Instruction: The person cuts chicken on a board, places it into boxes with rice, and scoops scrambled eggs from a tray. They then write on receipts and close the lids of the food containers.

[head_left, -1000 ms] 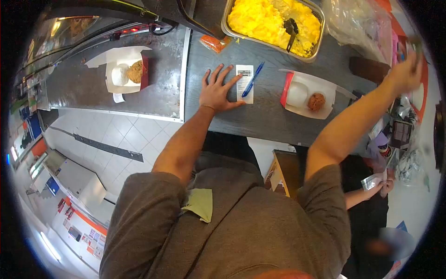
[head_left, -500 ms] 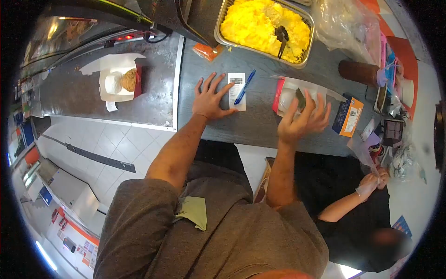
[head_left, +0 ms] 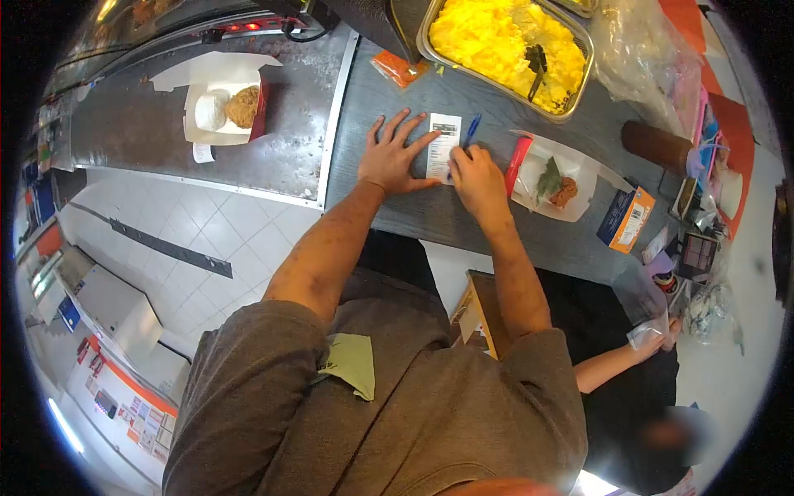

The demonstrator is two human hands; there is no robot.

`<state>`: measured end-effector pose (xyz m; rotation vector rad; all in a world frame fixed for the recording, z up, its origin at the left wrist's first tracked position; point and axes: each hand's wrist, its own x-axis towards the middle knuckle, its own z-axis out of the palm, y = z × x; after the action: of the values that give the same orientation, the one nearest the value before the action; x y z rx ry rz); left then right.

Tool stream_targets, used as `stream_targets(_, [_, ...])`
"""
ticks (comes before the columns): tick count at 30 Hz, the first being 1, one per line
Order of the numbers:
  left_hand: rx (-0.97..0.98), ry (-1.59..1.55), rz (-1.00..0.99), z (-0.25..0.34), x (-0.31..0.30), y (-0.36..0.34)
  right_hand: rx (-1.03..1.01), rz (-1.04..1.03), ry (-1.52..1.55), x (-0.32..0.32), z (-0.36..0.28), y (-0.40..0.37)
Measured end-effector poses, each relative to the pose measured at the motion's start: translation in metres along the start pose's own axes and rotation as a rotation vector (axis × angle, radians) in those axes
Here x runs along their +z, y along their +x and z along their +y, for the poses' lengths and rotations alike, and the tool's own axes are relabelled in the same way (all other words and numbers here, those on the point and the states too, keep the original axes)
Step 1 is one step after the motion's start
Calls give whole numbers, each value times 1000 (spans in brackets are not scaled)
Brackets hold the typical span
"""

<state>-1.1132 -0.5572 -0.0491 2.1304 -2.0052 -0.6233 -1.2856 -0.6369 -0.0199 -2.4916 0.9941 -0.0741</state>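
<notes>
My left hand (head_left: 395, 159) lies flat on the table (head_left: 438, 223), grip spread wide and empty, touching the receipt (head_left: 445, 149); at its right edge, my right hand (head_left: 478, 175) curls over the blue pen (head_left: 472, 127), and I cannot tell whether this grip is closed; to the right, the box (head_left: 583, 175) contains a green leaf (head_left: 548, 178); far, the metal tray (head_left: 488, 83) carries yellow food (head_left: 484, 37).

A metal tray (head_left: 496, 85) of yellow food (head_left: 484, 35) sits near an orange sachet (head_left: 399, 69), a brown bottle (head_left: 653, 147) near a blue-and-orange box (head_left: 626, 219)
</notes>
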Motion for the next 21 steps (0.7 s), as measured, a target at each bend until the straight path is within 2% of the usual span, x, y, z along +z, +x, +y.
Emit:
stream_targets(3, [7,-21,-1,0,-2,-1,56,-21,-34,-29,-5,-12])
stream_targets(5, [5,-20,5,0,0,0,39,101,138,-78,-7,1])
stream_targets(7, [1,-18,-1,1,1,-1,-1,397,-31,-132,12,24])
stream_targets(9, [7,-9,19,0,1,-1,-24,197,-438,-171,34,54])
stream_targets(10, [19,-7,25,1,0,-2,-17,207,-445,-168,56,69])
stream_targets(12, [-16,21,-19,2,-1,-1,-276,9,-331,-156,94,98])
stream_targets(13, [-12,22,-1,2,-3,1,-283,19,-344,-155,96,102])
stream_targets(15, [-16,20,-36,2,-3,0,-440,-183,-480,-149,97,109])
stream_targets(21, [-21,14,-46,0,-4,1,-600,-181,-544,-141,112,110])
